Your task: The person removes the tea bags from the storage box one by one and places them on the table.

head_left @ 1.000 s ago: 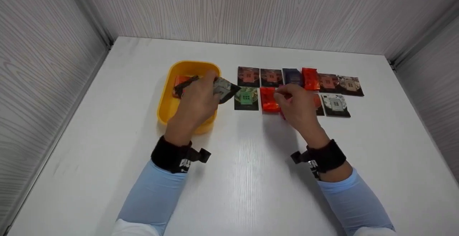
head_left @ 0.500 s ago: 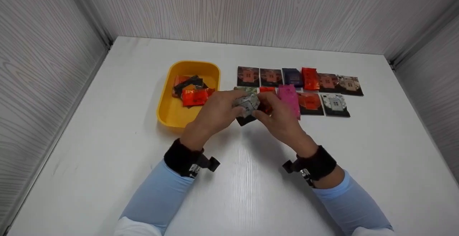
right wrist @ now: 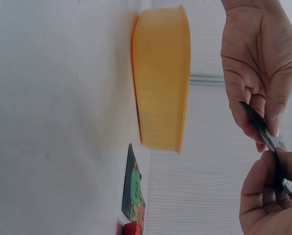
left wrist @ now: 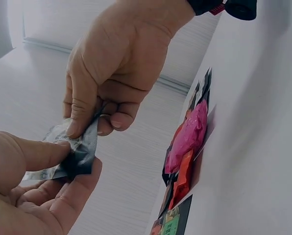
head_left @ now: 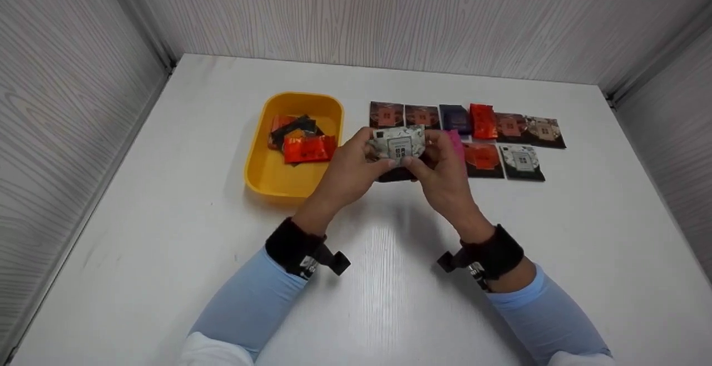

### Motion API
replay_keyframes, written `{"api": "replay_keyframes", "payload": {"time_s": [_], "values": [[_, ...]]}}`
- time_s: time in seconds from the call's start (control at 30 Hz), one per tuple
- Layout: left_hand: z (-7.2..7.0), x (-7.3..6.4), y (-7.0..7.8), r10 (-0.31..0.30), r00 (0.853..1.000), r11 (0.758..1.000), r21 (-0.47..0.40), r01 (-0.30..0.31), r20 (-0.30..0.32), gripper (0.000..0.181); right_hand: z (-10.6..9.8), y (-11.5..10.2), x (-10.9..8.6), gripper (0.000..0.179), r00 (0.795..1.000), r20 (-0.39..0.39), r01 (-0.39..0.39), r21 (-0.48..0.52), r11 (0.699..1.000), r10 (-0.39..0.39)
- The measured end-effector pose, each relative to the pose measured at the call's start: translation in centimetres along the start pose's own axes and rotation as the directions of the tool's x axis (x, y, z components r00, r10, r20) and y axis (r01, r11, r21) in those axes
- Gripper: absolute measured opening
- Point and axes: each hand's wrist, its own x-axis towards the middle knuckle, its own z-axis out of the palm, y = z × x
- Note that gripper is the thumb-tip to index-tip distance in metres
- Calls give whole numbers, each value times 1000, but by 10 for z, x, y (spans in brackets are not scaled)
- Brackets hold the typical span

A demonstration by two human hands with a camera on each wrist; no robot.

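Between my two hands a small flat packet [head_left: 399,142], pale and patterned with a black lower edge, is raised above the table. My left hand [head_left: 350,168] pinches its left side, and my right hand [head_left: 449,185] pinches the right side. Both thumbs lie on the packet's printed face, with fingers behind it. The left wrist view shows the packet [left wrist: 82,154] slightly bent between the thumbs. Seen nearly edge-on in the right wrist view, the packet [right wrist: 271,139] stands clear of the tabletop. A pink packet [head_left: 457,144] is partly hidden behind my right hand.
A yellow bin [head_left: 257,171] on the left contains several packets, with a red packet [head_left: 307,149] on top. Two rows of packets lie at the back right, including a dark blue packet [head_left: 455,119] and a white-and-black packet [head_left: 522,162]. A green-labelled packet [right wrist: 135,188] lies below my hands.
My left hand has carried the pale packet rightward from over the yellow bin. My right hand has left the pink packet and taken the pale packet's other side; the packet now faces up.
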Motion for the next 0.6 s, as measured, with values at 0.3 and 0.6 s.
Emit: {"api": "replay_keyframes", "payload": {"time_s": [0.3,0.6], "values": [[0,0,-2,60,998,992,110,-58,-22,40,1,4,0,61,994,-63,86,8,996,-85],[2,1,-3,51,997,995,83,-47,-54,51,3,6,-2,51,981,-76,174,-49,983,-178]]}}
